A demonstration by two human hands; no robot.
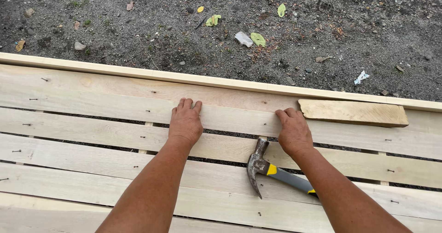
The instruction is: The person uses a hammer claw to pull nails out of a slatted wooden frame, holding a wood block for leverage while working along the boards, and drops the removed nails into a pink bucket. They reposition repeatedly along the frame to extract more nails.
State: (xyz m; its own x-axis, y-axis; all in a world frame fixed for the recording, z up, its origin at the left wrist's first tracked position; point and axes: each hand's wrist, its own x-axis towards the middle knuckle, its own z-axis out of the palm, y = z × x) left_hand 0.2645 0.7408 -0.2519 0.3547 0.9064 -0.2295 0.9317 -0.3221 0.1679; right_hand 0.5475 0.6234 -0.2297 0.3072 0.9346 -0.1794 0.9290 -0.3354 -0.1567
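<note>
Both hands lay flat and empty on the slat (230, 117), left hand (185, 122) and right hand (293, 130) pressing it. I judged the half-driven nails (44, 79) could snag skin, and the claw hammer (271, 171) beneath my right wrist could be nudged.

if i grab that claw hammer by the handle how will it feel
The claw hammer would likely feel head-heavy, given its steel head. Its grey and yellow grip looks rubbery, so probably not slippery. Lying flat on the planks, it seems unlikely to roll.
</note>
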